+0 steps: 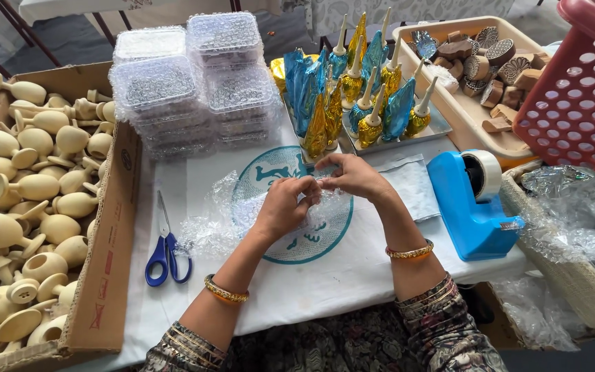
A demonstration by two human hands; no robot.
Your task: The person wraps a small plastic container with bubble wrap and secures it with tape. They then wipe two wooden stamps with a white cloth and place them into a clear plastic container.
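Observation:
My left hand (285, 204) and my right hand (354, 176) meet over the middle of the white table (325, 275), both pinching a sheet of clear bubble wrap (225, 213) that spreads out to the left of my hands. What the wrap encloses between my fingers is hidden. Under the hands lies a round teal print (311, 234). Just beyond my hands stands a metal tray (435, 129) of cone-tipped objects wrapped in gold and blue foil (359, 89).
A cardboard box (108, 275) of pale wooden pieces fills the left. Blue scissors (165, 256) lie beside it. Stacked clear lidded containers (194, 83) stand behind. A blue tape dispenser (473, 203) sits at the right, by a red basket (580, 96) and a tray of carved wooden blocks (490, 55).

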